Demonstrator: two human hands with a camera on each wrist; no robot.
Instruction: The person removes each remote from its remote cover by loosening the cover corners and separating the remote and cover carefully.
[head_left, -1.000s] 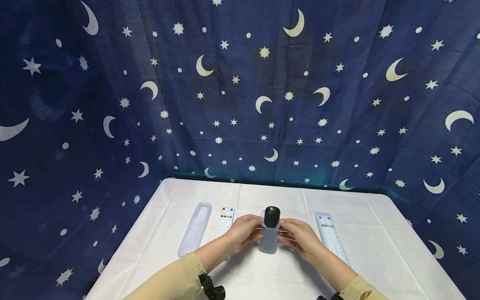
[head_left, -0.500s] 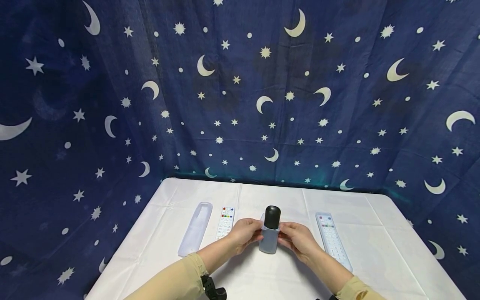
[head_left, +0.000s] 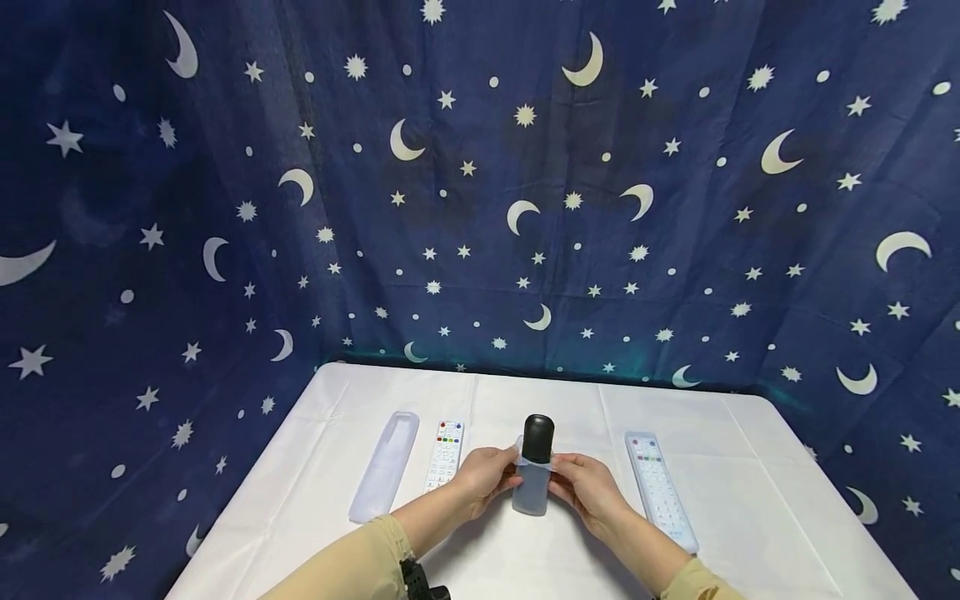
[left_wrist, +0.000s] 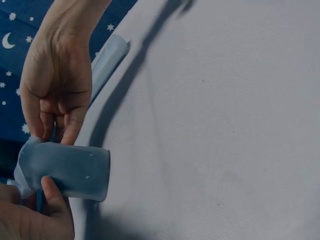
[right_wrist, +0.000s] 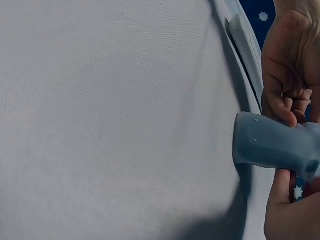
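A black remote control (head_left: 538,437) stands partly inside a translucent silicone cover (head_left: 531,493), its rounded black end sticking out at the top. My left hand (head_left: 482,477) pinches the cover's left edge near its opening. On the opposite edge, my right hand (head_left: 588,487) grips the cover between thumb and fingers. Seen from the left wrist, the smooth back of the cover (left_wrist: 75,170) faces the camera, with the left thumb (left_wrist: 51,190) along one side. The right wrist view shows the cover (right_wrist: 272,145) between both hands; the remote's lower part is hidden inside.
On the white table (head_left: 480,558), an empty translucent cover (head_left: 384,468) lies at the left, beside a white remote (head_left: 446,454) partly behind my left hand. Another white remote in a cover (head_left: 662,492) lies at the right. A dark blue star-patterned curtain (head_left: 450,208) hangs behind.
Both hands keep their hold on the cover, whose opening edge now looks spread wider at the sides of the black remote. The head view has shifted slightly.
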